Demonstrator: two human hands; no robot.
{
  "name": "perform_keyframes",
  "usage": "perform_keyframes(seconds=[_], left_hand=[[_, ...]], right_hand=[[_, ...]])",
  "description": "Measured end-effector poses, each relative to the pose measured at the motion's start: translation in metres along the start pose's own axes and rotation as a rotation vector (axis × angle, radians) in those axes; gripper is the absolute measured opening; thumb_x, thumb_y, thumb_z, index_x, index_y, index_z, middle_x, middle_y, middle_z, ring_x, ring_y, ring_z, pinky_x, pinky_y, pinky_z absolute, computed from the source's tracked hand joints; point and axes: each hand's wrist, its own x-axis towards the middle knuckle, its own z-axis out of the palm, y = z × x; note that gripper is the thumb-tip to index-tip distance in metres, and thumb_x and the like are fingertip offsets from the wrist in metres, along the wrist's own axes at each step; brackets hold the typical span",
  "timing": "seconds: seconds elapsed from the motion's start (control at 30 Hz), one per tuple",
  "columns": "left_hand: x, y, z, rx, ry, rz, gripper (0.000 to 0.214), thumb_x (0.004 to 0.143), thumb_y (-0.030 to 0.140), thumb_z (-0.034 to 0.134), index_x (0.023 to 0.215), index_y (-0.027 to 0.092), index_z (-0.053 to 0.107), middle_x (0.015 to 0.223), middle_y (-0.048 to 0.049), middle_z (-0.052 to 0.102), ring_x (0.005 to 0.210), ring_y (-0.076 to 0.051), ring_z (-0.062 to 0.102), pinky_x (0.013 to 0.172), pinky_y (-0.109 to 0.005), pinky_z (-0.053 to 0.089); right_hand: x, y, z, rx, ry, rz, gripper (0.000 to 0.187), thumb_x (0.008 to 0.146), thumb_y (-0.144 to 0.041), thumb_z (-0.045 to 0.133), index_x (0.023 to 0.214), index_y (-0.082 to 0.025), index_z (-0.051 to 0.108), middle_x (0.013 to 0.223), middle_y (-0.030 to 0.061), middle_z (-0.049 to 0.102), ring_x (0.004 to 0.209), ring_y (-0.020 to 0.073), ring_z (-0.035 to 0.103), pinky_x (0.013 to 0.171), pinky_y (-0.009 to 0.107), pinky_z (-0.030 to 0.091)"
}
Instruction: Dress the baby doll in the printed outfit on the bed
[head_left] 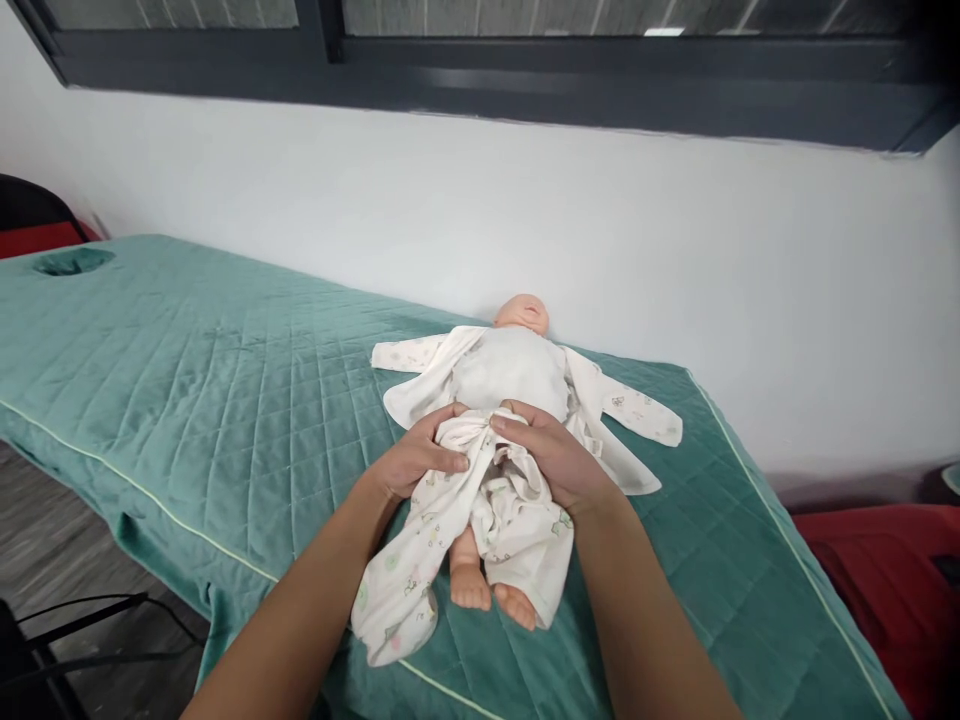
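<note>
A baby doll (523,312) lies on its back, head toward the wall, on a green quilted bed cover. White patterned baby pants (427,540) are bunched over its lower body. My left hand (429,455) grips the waist part of the pants, thumb on top. On the other side my right hand (551,450) pinches the same bunched cloth. One pant leg surrounds the doll's leg at the right, with the foot (516,605) out of its end. The other bare foot (470,585) shows beside the loose left pant leg. An open white jacket (641,410) spreads beneath the doll's torso.
The green quilted bed (247,400) has a face hole (73,261) at its far left end. A white wall (300,200) and a dark window frame (525,80) stand behind. Red furniture (885,580) is at the right; black cables (97,600) hang at lower left.
</note>
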Motion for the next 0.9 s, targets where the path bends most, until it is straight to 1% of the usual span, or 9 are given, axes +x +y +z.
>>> perform_keyframes(seconds=[0.1,0.27,0.37,0.47,0.53,0.6,0.7,0.8,0.9], left_hand=[[0.000,0.000,0.003,0.063,0.039,-0.005,0.051,0.055,0.017,0.088,0.098,0.016,0.059,0.084,-0.0007,0.065,0.069,-0.014,0.061,0.062,-0.024,0.051],[0.002,-0.002,0.012,0.088,0.206,0.041,0.046,0.057,0.021,0.087,0.093,0.016,0.058,0.080,0.0003,0.065,0.065,-0.013,0.060,0.062,-0.023,0.049],[0.004,-0.004,0.012,0.054,0.302,0.075,0.043,0.055,0.026,0.087,0.085,0.016,0.057,0.071,0.0025,0.063,0.059,-0.011,0.057,0.057,-0.022,0.045],[0.006,-0.004,0.006,0.074,0.369,0.111,0.041,0.055,0.028,0.086,0.079,0.016,0.055,0.064,0.0049,0.057,0.056,-0.008,0.052,0.055,-0.019,0.041],[0.006,-0.003,0.003,0.108,0.390,0.125,0.040,0.055,0.029,0.086,0.078,0.015,0.056,0.064,0.0054,0.056,0.056,-0.007,0.050,0.055,-0.018,0.039],[0.005,-0.003,0.003,0.107,0.363,0.121,0.040,0.057,0.032,0.085,0.079,0.015,0.056,0.065,0.0047,0.057,0.056,-0.008,0.050,0.055,-0.019,0.038],[0.002,-0.002,0.008,0.063,0.295,0.103,0.038,0.063,0.035,0.083,0.083,0.015,0.058,0.068,0.0034,0.059,0.058,-0.009,0.052,0.055,-0.020,0.039],[0.000,-0.002,0.012,0.029,0.273,0.085,0.036,0.068,0.035,0.081,0.091,0.015,0.062,0.076,0.0013,0.064,0.064,-0.010,0.056,0.060,-0.021,0.043],[0.001,-0.004,0.010,0.009,0.241,0.071,0.040,0.070,0.037,0.081,0.099,0.015,0.066,0.083,-0.0018,0.068,0.069,-0.013,0.060,0.065,-0.024,0.046]], right_hand=[[0.002,0.002,-0.001,0.049,0.022,-0.020,0.029,0.076,-0.039,0.076,0.079,-0.018,0.056,0.066,-0.0022,0.058,0.056,0.0106,0.052,0.051,0.022,0.042],[0.004,0.003,0.000,0.032,0.073,-0.055,0.030,0.075,-0.039,0.077,0.083,-0.019,0.056,0.067,-0.0034,0.056,0.057,0.0103,0.051,0.052,0.022,0.043],[0.004,0.002,0.003,-0.122,0.064,-0.108,0.033,0.075,-0.042,0.077,0.085,-0.019,0.055,0.074,-0.0027,0.058,0.065,0.0118,0.054,0.058,0.024,0.044],[0.003,-0.001,0.008,-0.378,-0.019,-0.139,0.036,0.071,-0.038,0.081,0.092,-0.020,0.058,0.086,-0.0014,0.060,0.079,0.0152,0.057,0.067,0.026,0.046],[0.002,-0.003,0.012,-0.488,-0.045,-0.128,0.037,0.071,-0.036,0.080,0.097,-0.020,0.061,0.092,-0.0006,0.062,0.085,0.0172,0.057,0.072,0.028,0.046],[0.001,-0.003,0.013,-0.512,-0.035,-0.121,0.030,0.075,-0.035,0.076,0.096,-0.019,0.062,0.092,-0.0004,0.062,0.085,0.0174,0.057,0.073,0.028,0.046],[0.001,-0.001,0.010,-0.369,-0.002,-0.097,0.020,0.077,-0.032,0.073,0.088,-0.019,0.060,0.081,-0.0025,0.060,0.073,0.0140,0.055,0.064,0.025,0.043],[0.003,0.002,0.004,-0.096,0.056,-0.052,0.021,0.074,-0.029,0.073,0.085,-0.020,0.058,0.069,-0.0046,0.056,0.059,0.0108,0.050,0.055,0.023,0.039],[0.005,0.005,0.001,0.065,0.086,-0.064,0.022,0.072,-0.027,0.073,0.086,-0.020,0.058,0.067,-0.0046,0.056,0.057,0.0103,0.050,0.054,0.022,0.039]])
